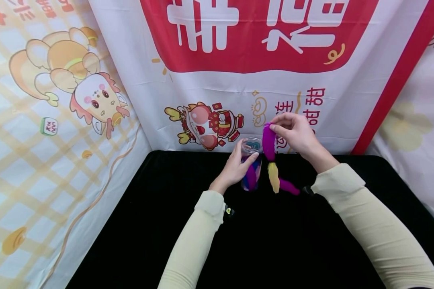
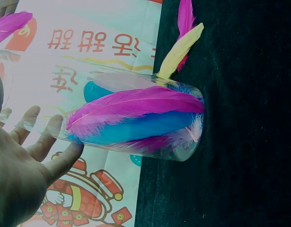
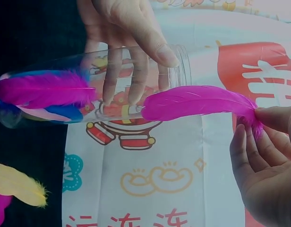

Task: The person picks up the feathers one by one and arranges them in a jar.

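A clear jar (image 1: 252, 140) stands upright on the black table, its mouth uncovered. My left hand (image 1: 237, 165) grips it near the top, thumb and fingers around the wall. Magenta, blue and pale feathers (image 2: 136, 111) fill the lower part of the jar. Beside the rim, my right hand (image 1: 297, 132) pinches a magenta feather (image 3: 197, 101) by its fluffy end between thumb and fingertips. Its other end hangs down just to the right of the jar. On the table right of the jar lie a yellow feather (image 1: 273, 176) and another magenta feather (image 1: 289, 186), close together.
The black table (image 1: 260, 241) extends toward me below the forearms. Right behind the jar hangs a white and red printed cloth (image 1: 209, 88), and another patterned cloth (image 1: 58, 160) closes off the left side.
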### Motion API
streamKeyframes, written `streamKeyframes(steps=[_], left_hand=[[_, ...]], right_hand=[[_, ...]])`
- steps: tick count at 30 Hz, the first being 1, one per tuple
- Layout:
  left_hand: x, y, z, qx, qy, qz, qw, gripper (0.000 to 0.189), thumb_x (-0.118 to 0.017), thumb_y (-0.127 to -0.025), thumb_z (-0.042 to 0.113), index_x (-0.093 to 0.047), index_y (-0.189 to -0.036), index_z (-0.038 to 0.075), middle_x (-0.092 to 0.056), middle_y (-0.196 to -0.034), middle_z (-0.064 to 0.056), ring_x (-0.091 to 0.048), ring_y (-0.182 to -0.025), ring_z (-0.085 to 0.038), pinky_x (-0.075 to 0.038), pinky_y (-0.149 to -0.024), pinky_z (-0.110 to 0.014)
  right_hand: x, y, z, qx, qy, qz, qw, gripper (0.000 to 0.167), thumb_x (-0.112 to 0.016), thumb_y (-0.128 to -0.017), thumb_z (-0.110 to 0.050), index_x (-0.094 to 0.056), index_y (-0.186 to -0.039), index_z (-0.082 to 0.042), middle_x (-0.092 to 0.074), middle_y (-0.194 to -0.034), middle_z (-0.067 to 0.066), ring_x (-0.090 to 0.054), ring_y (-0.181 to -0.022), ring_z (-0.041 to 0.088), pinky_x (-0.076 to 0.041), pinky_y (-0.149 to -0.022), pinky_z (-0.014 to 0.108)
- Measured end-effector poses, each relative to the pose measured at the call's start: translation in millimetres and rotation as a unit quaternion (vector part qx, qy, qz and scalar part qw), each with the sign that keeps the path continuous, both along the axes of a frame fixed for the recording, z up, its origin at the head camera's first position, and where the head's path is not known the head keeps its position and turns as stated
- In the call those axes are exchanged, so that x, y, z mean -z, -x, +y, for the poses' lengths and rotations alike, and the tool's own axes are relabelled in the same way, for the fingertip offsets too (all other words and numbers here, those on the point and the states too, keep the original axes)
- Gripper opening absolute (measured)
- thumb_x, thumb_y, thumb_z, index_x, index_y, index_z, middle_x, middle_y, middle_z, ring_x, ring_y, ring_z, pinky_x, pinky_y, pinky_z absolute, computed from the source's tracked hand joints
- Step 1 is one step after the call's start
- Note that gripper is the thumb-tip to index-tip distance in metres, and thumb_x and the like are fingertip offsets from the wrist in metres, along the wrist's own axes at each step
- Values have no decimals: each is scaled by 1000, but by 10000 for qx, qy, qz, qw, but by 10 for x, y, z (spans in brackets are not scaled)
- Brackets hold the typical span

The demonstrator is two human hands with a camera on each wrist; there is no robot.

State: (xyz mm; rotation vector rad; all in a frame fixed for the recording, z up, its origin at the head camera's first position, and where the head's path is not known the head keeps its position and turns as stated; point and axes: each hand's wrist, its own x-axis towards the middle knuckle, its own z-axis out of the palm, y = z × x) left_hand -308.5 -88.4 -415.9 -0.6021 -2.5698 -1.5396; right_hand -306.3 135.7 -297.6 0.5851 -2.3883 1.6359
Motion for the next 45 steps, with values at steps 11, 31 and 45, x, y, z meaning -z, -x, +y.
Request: streamKeyframes(steps=[11,31,45], left_hand=[[-4,-1,1,-64,56,-22,10000,80,-53,-101,60,-19,-162,19,-34,-160,-11,-39,-145,-25,-33,-119,-45],[-9,-1,-5,39,-35,-90,9999,82,-51,-101,63,-19,-162,20,-34,-159,-10,-40,-144,-25,-34,-119,-47],[4,17,-5,46,-11,-20,10000,84,-50,-101,63,-19,-162,16,-34,-159,-11,-40,-145,-26,-34,-118,-48]], right_hand=[[-37,-13,-56,123,359,138,9992,20,-72,-98,-16,-72,-110,0,-77,-100,7,-69,-84,13,-56,-74,22],[-71,-13,-110,83,1020,487,9936,20,-72,-97,-12,-72,-111,2,-77,-95,1,-68,-80,14,-56,-73,23],[-106,-13,-147,39,1607,583,9853,21,-74,-96,-14,-71,-109,2,-75,-94,4,-69,-85,14,-56,-80,23]])
